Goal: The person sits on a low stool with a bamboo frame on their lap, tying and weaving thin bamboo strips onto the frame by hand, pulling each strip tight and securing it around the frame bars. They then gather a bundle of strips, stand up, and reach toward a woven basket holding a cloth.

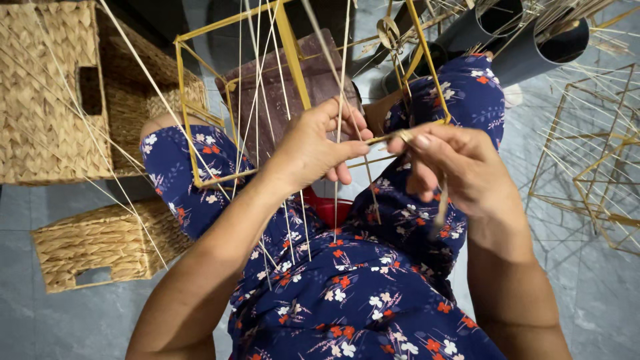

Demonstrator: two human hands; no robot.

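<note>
Left hand (317, 150): curled around thin reed strands (340, 93) at the yellow frame (293, 60).
Right hand (453, 163): fingertips pinch a strand end at the frame's lower right corner.
Frame: rests over the lap.
Baskets (47, 93): left, apparently finished.

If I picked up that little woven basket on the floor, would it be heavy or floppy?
The small woven basket is probably light for its size: it looks plaited from dry straw-coloured fibre. It likely holds its shape, since its sides stand square. It shouldn't roll, because it is boxy with flat faces. The cut-out in its side might serve as a grip.
</note>
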